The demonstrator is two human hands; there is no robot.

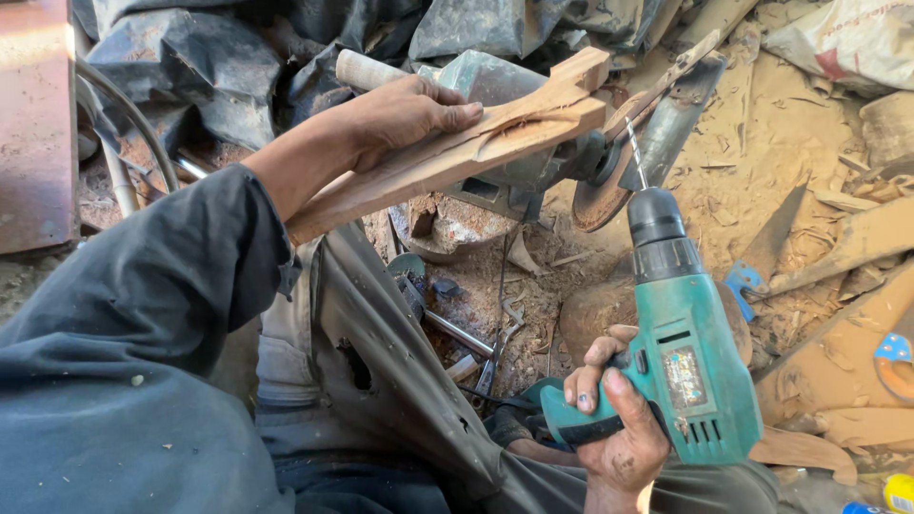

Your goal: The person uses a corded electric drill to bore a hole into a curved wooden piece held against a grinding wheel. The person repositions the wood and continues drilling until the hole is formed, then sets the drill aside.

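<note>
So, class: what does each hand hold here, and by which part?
The left hand holds a carved wooden piece along its middle; the right hand grips a green electric drill by its handle.

1. The left hand (405, 112) is raised at upper centre, palm down, fingers stretched flat and pointing right.
2. Its forearm slants down-left into a dark sleeve.
3. The right hand (614, 419) is low, fingers curled tight in a grip, apparently with the forefinger forward.

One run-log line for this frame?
left hand: steadies carved wooden piece | right hand: grips green drill | bit tip near wood, contact unclear
</note>
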